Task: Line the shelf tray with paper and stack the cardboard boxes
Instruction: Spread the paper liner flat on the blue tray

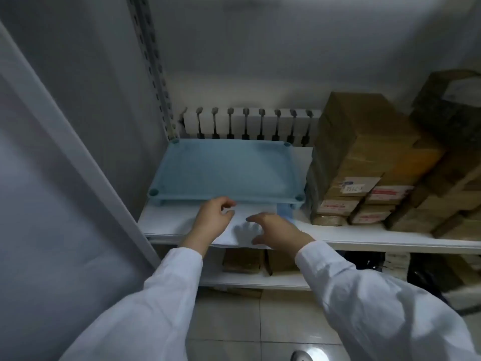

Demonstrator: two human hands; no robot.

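A light blue plastic shelf tray [223, 168] stands on short legs at the left end of the white shelf [377, 237]. A white paper sheet [250, 212] lies in front of it, reaching under the tray's front edge and overhanging the shelf lip. My left hand [212, 220] has its fingers curled at the sheet's far left corner and pinches it against the thumb. My right hand [277, 229] hovers over the sheet with fingers spread, casting a shadow on it. Brown cardboard boxes [364, 157] are stacked on the shelf right of the tray.
A grey cabinet wall and a perforated upright [153, 74] close off the left. A white slotted rack [250, 125] stands behind the tray. More boxes [243, 260] sit on the lower shelf. Tiled floor [255, 324] is below.
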